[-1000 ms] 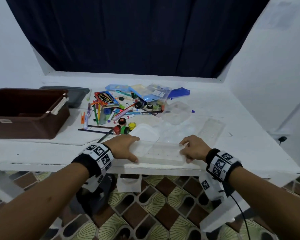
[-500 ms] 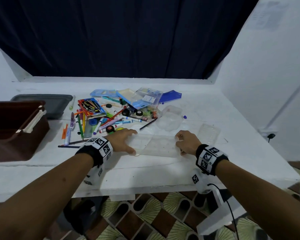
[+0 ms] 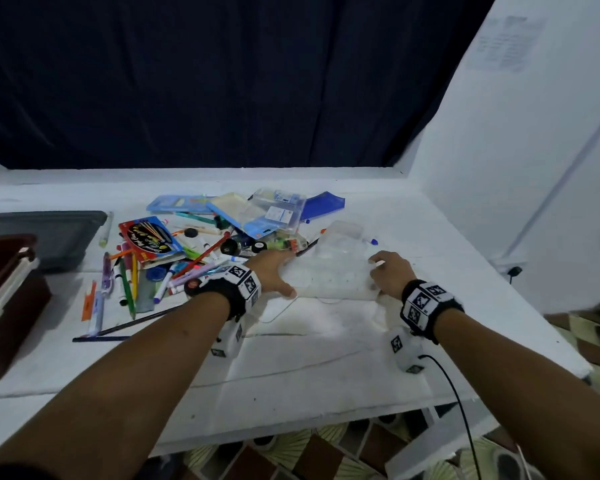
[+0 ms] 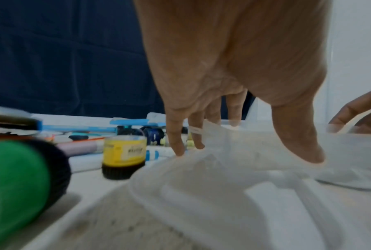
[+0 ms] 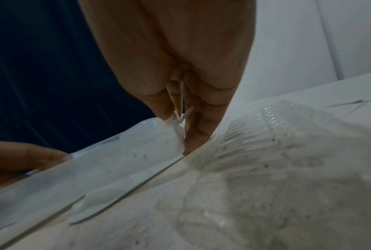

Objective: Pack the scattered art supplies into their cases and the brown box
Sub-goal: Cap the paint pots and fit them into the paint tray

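Spanning the whole scene, a white table [image 3: 326,358] carries all items. Brown box [image 3: 4,306]: at the table's left edge, lid off, with a grey lid [image 3: 49,233] behind it. Supplies heap [image 3: 201,247]: mid-table, left of the hands (markers, pencils, blue cases, a red pencil pack [image 3: 149,239], small paint jars), loose and unpacked. Clear case [image 3: 329,275]: lying flat between the two hands, near the heap's right side. Left hand [image 3: 274,275]: fingers spread and fairly straight, tips and thumb resting on the case's left end. Right hand [image 3: 392,275]: fingers curled onto the case's right end, apparently pinching its edge or clasp, though the wrist view is too blurred to be sure. Yellow jar [image 4: 123,156]: upright, just left of the left hand.
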